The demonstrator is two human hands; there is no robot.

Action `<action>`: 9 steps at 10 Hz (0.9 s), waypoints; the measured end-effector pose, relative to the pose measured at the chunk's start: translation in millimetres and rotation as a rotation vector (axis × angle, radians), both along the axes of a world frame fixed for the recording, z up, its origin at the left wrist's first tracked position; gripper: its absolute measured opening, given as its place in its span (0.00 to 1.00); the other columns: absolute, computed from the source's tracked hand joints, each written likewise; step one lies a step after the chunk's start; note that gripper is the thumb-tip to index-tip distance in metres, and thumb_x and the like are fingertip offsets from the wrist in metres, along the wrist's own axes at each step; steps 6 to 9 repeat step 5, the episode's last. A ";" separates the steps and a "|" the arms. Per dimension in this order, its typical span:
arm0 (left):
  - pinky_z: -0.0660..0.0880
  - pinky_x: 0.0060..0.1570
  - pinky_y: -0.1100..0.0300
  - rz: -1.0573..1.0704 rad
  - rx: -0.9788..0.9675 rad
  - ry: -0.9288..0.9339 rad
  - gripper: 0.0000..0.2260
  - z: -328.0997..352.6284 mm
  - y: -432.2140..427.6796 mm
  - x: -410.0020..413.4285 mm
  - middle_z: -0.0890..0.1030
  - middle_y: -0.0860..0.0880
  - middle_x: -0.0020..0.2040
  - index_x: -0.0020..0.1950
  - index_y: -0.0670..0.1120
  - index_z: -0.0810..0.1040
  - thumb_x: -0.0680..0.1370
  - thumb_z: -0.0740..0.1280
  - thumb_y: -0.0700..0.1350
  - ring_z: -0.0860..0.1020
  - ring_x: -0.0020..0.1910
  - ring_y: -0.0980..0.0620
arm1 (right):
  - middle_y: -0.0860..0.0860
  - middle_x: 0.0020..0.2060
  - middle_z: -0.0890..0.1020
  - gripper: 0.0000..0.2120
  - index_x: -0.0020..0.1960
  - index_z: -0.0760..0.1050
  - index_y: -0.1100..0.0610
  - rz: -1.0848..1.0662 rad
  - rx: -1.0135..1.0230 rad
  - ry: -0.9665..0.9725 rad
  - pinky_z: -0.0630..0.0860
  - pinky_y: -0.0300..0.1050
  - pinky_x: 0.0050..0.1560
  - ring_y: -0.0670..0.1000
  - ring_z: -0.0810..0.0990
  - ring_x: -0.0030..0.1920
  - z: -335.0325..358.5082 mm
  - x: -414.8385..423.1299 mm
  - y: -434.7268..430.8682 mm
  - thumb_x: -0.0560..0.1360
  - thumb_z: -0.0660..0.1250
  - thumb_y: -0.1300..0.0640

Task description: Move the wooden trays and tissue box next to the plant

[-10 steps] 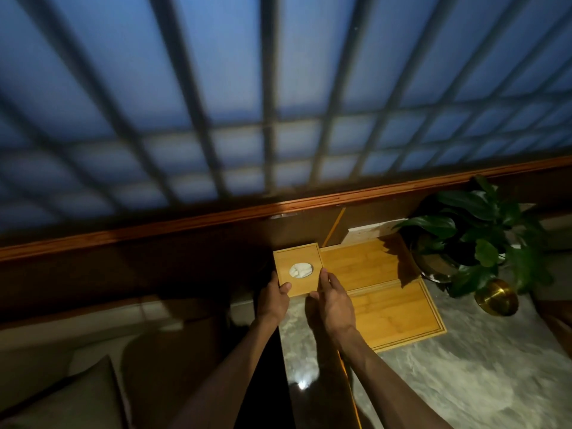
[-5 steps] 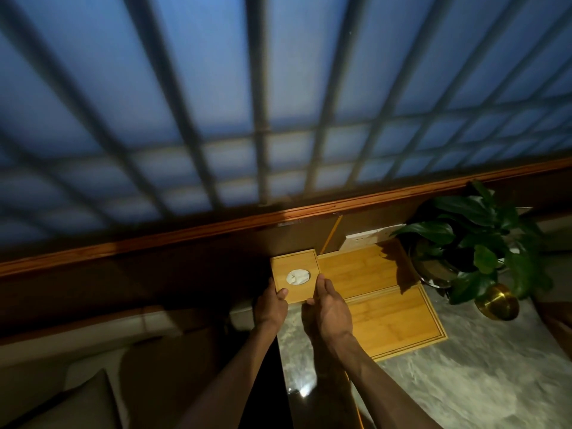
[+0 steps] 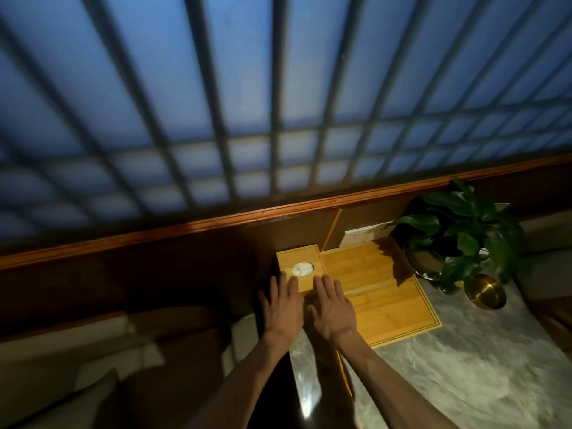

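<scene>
Reaching toward the tissue box [image 3: 301,267], both hands are hovering with their fingers spread and flat, gripping nothing. The left hand [image 3: 283,306] is lying at the box's near left corner, its fingertips overlapping the near edge of the lid; whether they are touching the wood cannot be told. The right hand [image 3: 333,305] is sitting at the box's near right corner, its fingertips just short of the round opening where a white tissue [image 3: 302,269] is showing.

The tissue box is standing upright at the far left corner of the marble tabletop [image 3: 464,373], close against the dark wooden wall panel [image 3: 154,274]. Directly right of the box, and touching its side, a far wooden tray [image 3: 359,264] is lying flat. A near wooden tray [image 3: 393,314] is lying flat against that one's near edge, right of the box and a little nearer the person. Farther right of the box, beyond both trays, the plant [image 3: 458,230] is spreading its leaves over the far tray's right corner, casting a shadow on it. A brass bowl [image 3: 486,292] is resting at the plant's near side, well apart from the box.
</scene>
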State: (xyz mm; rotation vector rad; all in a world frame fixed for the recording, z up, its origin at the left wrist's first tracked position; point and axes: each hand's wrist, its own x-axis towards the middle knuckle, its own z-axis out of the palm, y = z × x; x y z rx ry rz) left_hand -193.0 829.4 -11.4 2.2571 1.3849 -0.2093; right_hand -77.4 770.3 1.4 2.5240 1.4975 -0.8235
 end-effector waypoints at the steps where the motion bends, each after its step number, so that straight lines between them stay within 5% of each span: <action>1: 0.45 0.73 0.28 -0.106 -0.074 0.106 0.27 -5.3 -14.9 -16.7 0.42 0.51 0.82 0.80 0.56 0.45 0.82 0.50 0.57 0.42 0.80 0.39 | 0.47 0.81 0.38 0.38 0.80 0.35 0.46 0.041 -0.054 0.004 0.53 0.60 0.79 0.56 0.37 0.80 -5.7 -4.6 -15.3 0.80 0.56 0.40; 3: 0.40 0.68 0.22 -0.140 -0.149 0.219 0.29 2.8 -1.2 -19.9 0.40 0.56 0.81 0.79 0.61 0.43 0.81 0.52 0.60 0.43 0.79 0.37 | 0.45 0.80 0.35 0.39 0.79 0.35 0.44 0.064 -0.149 0.047 0.50 0.63 0.79 0.58 0.38 0.81 7.4 3.4 -8.3 0.80 0.56 0.39; 5: 0.40 0.72 0.28 -0.194 -0.156 0.226 0.28 41.6 15.9 -15.8 0.49 0.49 0.82 0.79 0.58 0.48 0.81 0.56 0.56 0.44 0.80 0.40 | 0.50 0.81 0.51 0.33 0.81 0.49 0.48 0.134 -0.161 -0.003 0.47 0.64 0.79 0.57 0.43 0.81 53.5 19.6 -2.1 0.80 0.54 0.39; 9: 0.40 0.72 0.28 -0.194 -0.156 0.226 0.28 41.6 15.9 -15.8 0.49 0.49 0.82 0.79 0.58 0.48 0.81 0.56 0.56 0.44 0.80 0.40 | 0.50 0.81 0.51 0.33 0.81 0.49 0.48 0.134 -0.161 -0.003 0.47 0.64 0.79 0.57 0.43 0.81 53.5 19.6 -2.1 0.80 0.54 0.39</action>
